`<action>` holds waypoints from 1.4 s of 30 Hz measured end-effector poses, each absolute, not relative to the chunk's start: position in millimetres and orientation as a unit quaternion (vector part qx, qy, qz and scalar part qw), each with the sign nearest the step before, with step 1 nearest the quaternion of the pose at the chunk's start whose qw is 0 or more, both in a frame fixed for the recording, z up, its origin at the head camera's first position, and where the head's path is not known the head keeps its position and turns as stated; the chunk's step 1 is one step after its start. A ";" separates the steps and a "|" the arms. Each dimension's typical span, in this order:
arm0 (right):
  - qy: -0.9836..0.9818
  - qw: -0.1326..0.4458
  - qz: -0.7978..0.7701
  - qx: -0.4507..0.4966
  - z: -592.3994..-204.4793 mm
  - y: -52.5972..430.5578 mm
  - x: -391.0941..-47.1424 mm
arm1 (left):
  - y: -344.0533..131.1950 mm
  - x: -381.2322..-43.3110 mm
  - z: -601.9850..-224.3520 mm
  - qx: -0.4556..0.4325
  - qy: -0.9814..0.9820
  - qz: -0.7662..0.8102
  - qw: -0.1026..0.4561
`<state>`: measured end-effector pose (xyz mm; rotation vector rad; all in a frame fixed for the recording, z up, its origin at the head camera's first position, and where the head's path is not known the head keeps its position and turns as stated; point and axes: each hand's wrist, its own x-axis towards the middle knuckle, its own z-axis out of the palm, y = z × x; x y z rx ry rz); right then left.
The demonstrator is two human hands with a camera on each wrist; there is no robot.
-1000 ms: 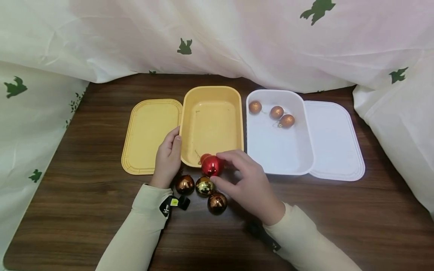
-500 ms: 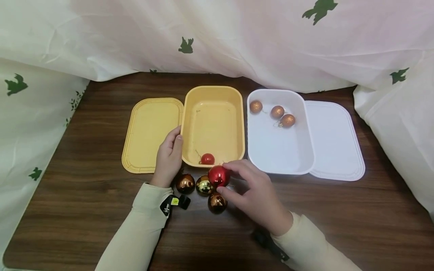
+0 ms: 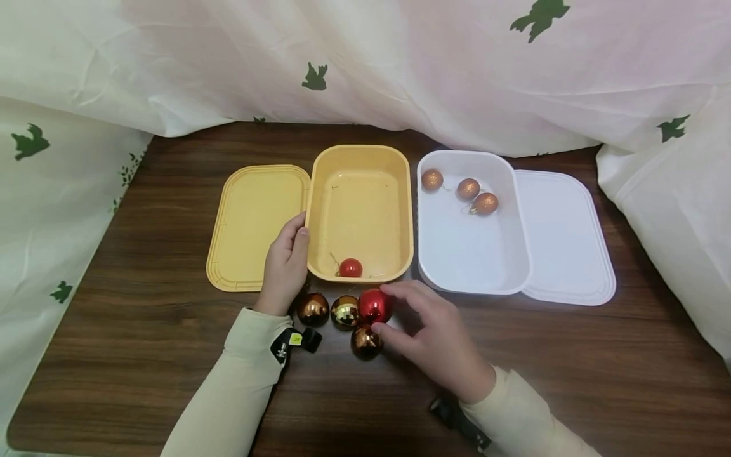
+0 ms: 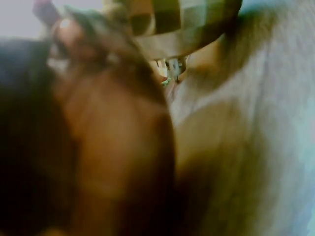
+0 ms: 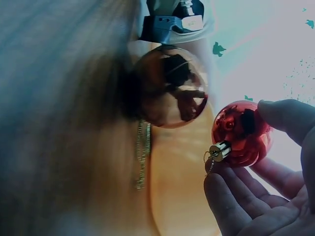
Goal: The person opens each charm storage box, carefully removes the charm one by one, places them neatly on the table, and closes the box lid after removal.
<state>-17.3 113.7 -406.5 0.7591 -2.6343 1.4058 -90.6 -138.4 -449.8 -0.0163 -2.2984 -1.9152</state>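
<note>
In the head view my right hand [image 3: 442, 343] pinches a shiny red Christmas ball [image 3: 375, 306] between thumb and fingers, just in front of the yellow box [image 3: 410, 209]. The right wrist view shows the ball's gold cap and thread. Close by it lie a gold mirror-faceted ball [image 3: 345, 313] and two shiny brown balls [image 3: 312, 310], [image 3: 367, 343]. My left hand [image 3: 285, 266] rests against the yellow box's left wall, with fingers fairly straight. A smaller red ball [image 3: 350, 268] lies inside the box at its near end. The left wrist view is blurred.
Right of the yellow box stands a white box [image 3: 522, 241] holding three glittery orange balls [image 3: 486, 203]. A yellow lid [image 3: 257, 228] lies on the left and a white lid [image 3: 565, 238] on the right. White curtain [image 3: 365, 63] with green birds surrounds the dark wooden table [image 3: 143, 330].
My right hand has drawn the shiny red ball from over the yellow box's near rim down and right, to beside the gold ball. The left hand keeps its place at the box.
</note>
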 end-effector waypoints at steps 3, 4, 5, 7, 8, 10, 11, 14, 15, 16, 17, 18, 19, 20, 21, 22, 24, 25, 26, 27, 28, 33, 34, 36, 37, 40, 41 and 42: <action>-0.852 0.024 0.462 0.243 -412.2 114.1 -17.8 | -138.4 -90.8 -450.0 -0.005 -0.770 -0.634 0.076; -0.851 0.023 0.465 0.244 -414.3 114.1 -18.1 | -138.6 -90.9 -450.0 -0.004 -0.771 -0.632 0.076; -0.850 0.022 0.467 0.243 -416.4 114.0 -18.5 | -138.5 -90.9 -450.0 -0.004 -0.772 -0.631 0.077; -0.848 0.020 0.471 0.242 -420.3 113.6 -19.2 | -138.6 -91.0 -450.2 -0.003 -0.774 -0.629 0.076; -0.847 0.019 0.474 0.240 -422.0 113.3 -19.5 | -138.5 -91.0 -450.2 -0.003 -0.774 -0.629 0.076; -0.844 0.011 0.483 0.234 -424.5 112.9 -20.2 | -138.6 -91.0 -450.5 -0.003 -0.774 -0.629 0.075; -0.842 0.005 0.488 0.230 -425.5 112.8 -20.6 | -138.7 -91.1 -450.6 -0.003 -0.774 -0.629 0.076; -0.836 -0.010 0.503 0.220 -427.3 113.0 -22.2 | -138.8 -91.0 -450.3 -0.005 -0.774 -0.629 0.075; -0.835 -0.015 0.506 0.216 -427.7 113.1 -22.9 | -139.0 -91.0 -450.2 -0.005 -0.774 -0.629 0.075; -0.836 -0.018 0.505 0.212 -428.2 113.4 -23.6 | -139.0 -90.8 -449.5 -0.005 -0.774 -0.629 0.075; -0.838 -0.021 0.504 0.209 -428.6 113.6 -24.3 | -138.9 -90.7 -448.9 -0.005 -0.773 -0.630 0.075; -0.840 -0.024 0.502 0.207 -429.1 113.9 -25.1 | -138.9 -90.6 -448.7 -0.005 -0.773 -0.630 0.074; -0.842 -0.026 0.499 0.204 -429.8 114.1 -25.9 | -138.8 -90.7 -448.7 -0.005 -0.773 -0.630 0.074; -0.844 -0.029 0.496 0.202 -430.5 114.4 -26.6 | -138.7 -90.6 -448.5 -0.005 -0.772 -0.631 0.074; -0.847 -0.033 0.493 0.198 -431.1 114.5 -27.4 | -138.6 -90.6 -448.5 -0.005 -0.772 -0.632 0.073; -0.849 -0.038 0.490 0.195 -431.8 114.6 -28.1 | -138.4 -90.6 -448.4 -0.005 -0.771 -0.632 0.072; -0.853 -0.047 0.484 0.189 -433.0 114.8 -29.4 | -138.4 -90.9 -449.3 -0.004 -0.772 -0.632 0.071; -0.855 -0.052 0.480 0.187 -433.6 114.9 -29.9 | -138.3 -90.9 -449.5 -0.003 -0.772 -0.632 0.071; -0.857 -0.056 0.477 0.184 -434.1 114.9 -30.4 | -138.3 -91.0 -449.6 -0.003 -0.772 -0.631 0.071; -0.859 -0.062 0.475 0.181 -434.4 114.8 -30.9 | -138.3 -91.0 -449.6 -0.003 -0.773 -0.631 0.070; -0.860 -0.066 0.474 0.179 -434.6 114.7 -31.3 | -138.2 -90.9 -449.4 -0.002 -0.773 -0.630 0.071; -0.863 -0.077 0.468 0.175 -434.7 114.5 -31.7 | -138.1 -90.8 -448.6 -0.003 -0.774 -0.630 0.069; -0.863 -0.079 0.467 0.175 -434.6 114.6 -31.6 | -138.1 -90.8 -448.6 -0.003 -0.774 -0.629 0.069; -0.864 -0.081 0.465 0.174 -434.6 114.6 -31.5 | -138.4 -90.8 -448.6 -0.002 -0.774 -0.629 0.068; -0.864 -0.082 0.465 0.174 -434.5 114.7 -31.4 | -138.4 -90.8 -448.7 -0.002 -0.774 -0.630 0.068; -0.865 -0.085 0.464 0.172 -434.2 115.0 -31.4 | -138.4 -91.1 -448.9 -0.002 -0.773 -0.631 0.070; -0.866 -0.085 0.462 0.171 -434.0 115.3 -31.3 | -138.4 -91.2 -449.0 -0.002 -0.773 -0.631 0.070; -0.867 -0.085 0.460 0.170 -433.9 115.5 -31.3 | -138.1 -91.3 -449.0 -0.002 -0.773 -0.631 0.071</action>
